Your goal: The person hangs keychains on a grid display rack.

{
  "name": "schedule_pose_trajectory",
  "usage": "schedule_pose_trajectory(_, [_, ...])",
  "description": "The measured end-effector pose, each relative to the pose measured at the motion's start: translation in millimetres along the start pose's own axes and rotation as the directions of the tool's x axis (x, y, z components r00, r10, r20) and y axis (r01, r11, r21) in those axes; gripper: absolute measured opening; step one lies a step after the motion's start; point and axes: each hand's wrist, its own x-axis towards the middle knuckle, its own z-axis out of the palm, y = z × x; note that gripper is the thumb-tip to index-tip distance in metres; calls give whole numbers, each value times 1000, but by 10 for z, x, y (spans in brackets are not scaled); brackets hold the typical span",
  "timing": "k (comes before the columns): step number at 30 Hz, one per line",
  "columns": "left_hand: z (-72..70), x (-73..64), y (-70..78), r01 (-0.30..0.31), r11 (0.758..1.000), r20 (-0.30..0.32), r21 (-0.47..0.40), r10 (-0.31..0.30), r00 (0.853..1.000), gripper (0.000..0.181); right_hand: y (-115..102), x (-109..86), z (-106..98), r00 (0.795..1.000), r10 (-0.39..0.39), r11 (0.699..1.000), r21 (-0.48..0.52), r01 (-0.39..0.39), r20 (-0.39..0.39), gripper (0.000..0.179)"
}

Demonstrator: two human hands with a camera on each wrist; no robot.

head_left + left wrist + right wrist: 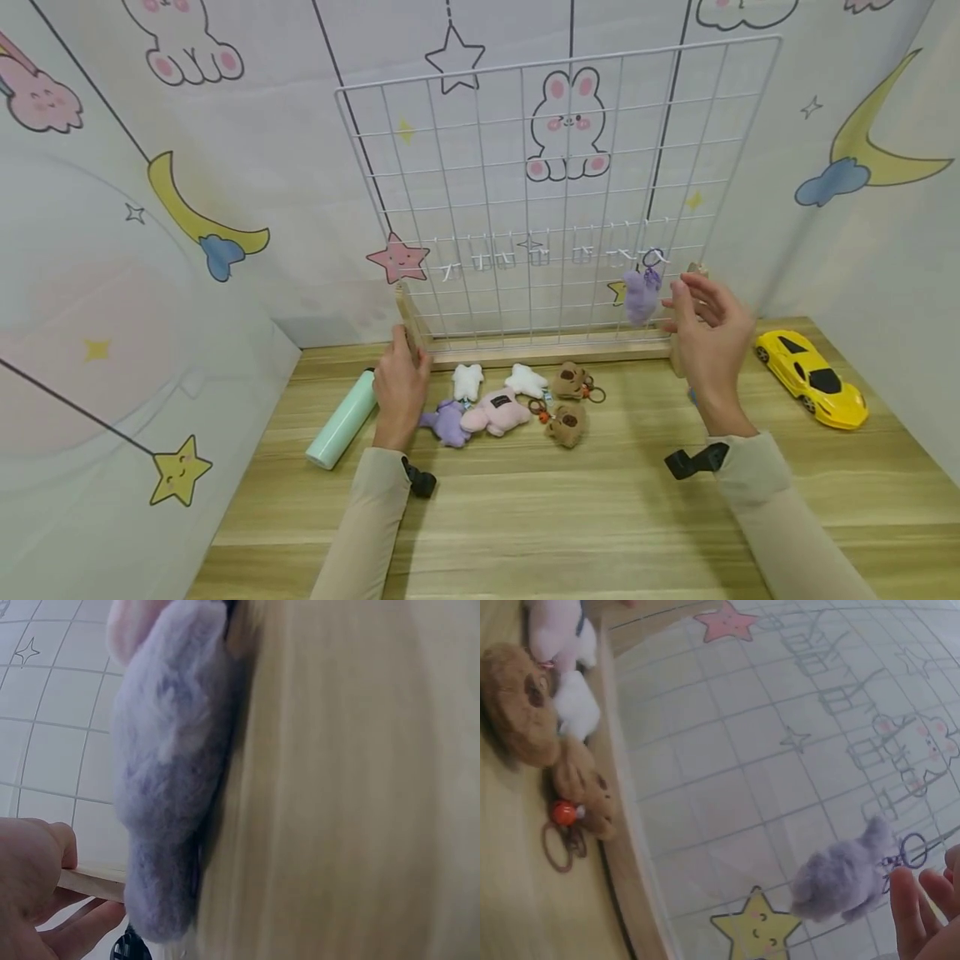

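A white wire grid rack [495,308] stands upright in a wooden base [517,348]. My left hand [401,379] grips the wooden side support [409,321] at the rack's left end, also visible in the left wrist view as a thin board [91,885] between thumb and fingers. A purple plush keychain [641,296] hangs by its ring from a hook at the right of the grid. Just right of it is my right hand [708,333], its fingers loosely bent and holding nothing. In the right wrist view, fingertips [904,889] come close to the plush's ring [913,850].
On the table before the base lie a purple plush [447,422], a pink plush [497,412], two white plushes [468,382] and two brown bear keychains [567,423]. A mint green bottle [341,421] lies left; a yellow toy car [812,379] stands right. Several hooks [540,257] line the grid.
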Motion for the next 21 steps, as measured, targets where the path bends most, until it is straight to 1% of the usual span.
schedule_pose_trajectory(2, [2, 3, 4, -3, 1000, -2, 0, 3, 1000, 28, 61, -86, -14, 1000, 1, 1000, 3, -1, 30, 31])
schedule_pose_trajectory(4, [0, 8, 6, -2, 1000, -6, 1, 2, 1000, 28, 134, -175, -15, 997, -1, 1000, 6, 1, 76, 30])
schedule_pose_trajectory(7, [-1, 15, 5, 3, 1000, -3, 3, -3, 1000, 29, 255, -288, -1, 989, -23, 1000, 1, 23, 145, 25])
schedule_pose_trajectory(10, [3, 18, 3, 8, 1000, 4, 5, -8, 1000, 30, 369, -383, 14, 974, -28, 998, -56, 42, 223, 22])
schedule_pose_trajectory(12, [6, 16, -1, 3, 1000, 3, 4, -3, 1000, 30, 443, -431, 21, 958, -2, 989, -138, 44, 286, 22])
schedule_pose_trajectory(14, [6, 12, 1, -1, 1000, -1, 0, 1, 1000, 29, 512, -473, 26, 931, 48, 969, -243, 44, 361, 22])
schedule_pose_trajectory(16, [10, 6, -2, -10, 1000, -6, -2, 10, 1000, 29, 578, -503, 28, 893, 111, 940, -339, 48, 435, 21])
schedule_pose_trajectory(18, [17, 0, -11, -16, 1000, -10, -3, 16, 1000, 29, 643, -526, 30, 844, 172, 916, -398, 53, 508, 22])
schedule_pose_trajectory(21, [30, -2, -10, -12, 1000, -15, 2, 12, 1000, 29, 721, -543, 25, 765, 245, 900, -434, 49, 595, 26])
